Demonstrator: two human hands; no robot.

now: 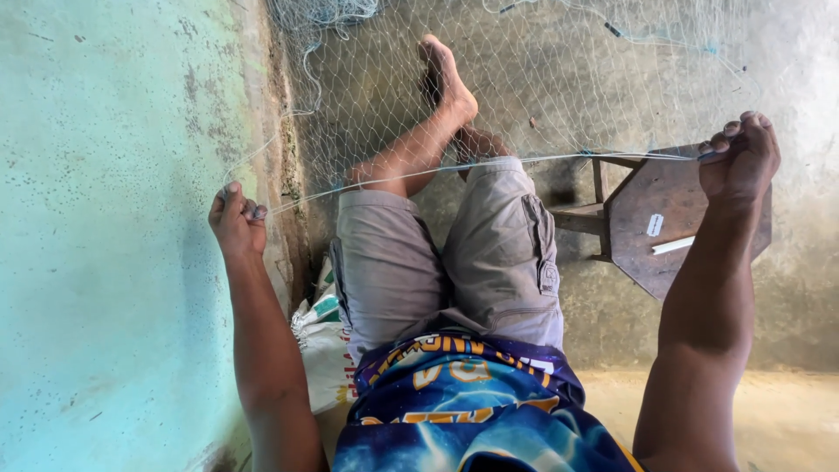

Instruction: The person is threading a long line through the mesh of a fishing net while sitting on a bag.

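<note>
Both hands — left hand and right hand — are clenched on the edge cord of a fishing net, stretched taut across the knees, over the foot — which could snag the fine mesh if the cord is pulled harder.

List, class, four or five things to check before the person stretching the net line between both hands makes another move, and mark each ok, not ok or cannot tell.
1. Left hand closed on the line: ok, fingers curled round its end by the green wall.
2. Right hand closed on the line: ok, fingers pinch it above the stool.
3. Line taut between the hands: ok, it runs nearly straight across the knees.
4. Net free of the foot: cannot tell, mesh lies around the foot.
5. Small white stick secure on the stool: ok, it lies flat.
</note>
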